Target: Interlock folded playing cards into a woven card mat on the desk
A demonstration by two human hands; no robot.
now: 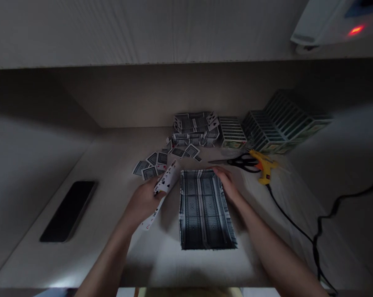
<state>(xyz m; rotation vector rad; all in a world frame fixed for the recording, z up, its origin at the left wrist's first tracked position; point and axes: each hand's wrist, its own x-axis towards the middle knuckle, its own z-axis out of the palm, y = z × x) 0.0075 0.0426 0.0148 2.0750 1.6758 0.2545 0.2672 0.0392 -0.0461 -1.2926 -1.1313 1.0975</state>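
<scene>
A tray-like box made of playing cards (200,210), with patterned card backs facing up inside, stands on the table in front of me. My right hand (228,183) grips its far right corner, fingers on the wall. To the left of the box, my left hand (146,202) is closed round a strip of joined playing cards (168,177), which is bent and shows its printed faces. The strip is apart from the box. Behind my left hand lie several loose playing cards (151,165), some face down.
At the back stand a card-built box (195,128) and green slatted card structures (273,123). Black scissors (244,161) and a yellow glue gun (265,167) lie right, its cord (291,220) trailing forward. A phone (69,211) lies left. A shelf (143,33) overhangs the table.
</scene>
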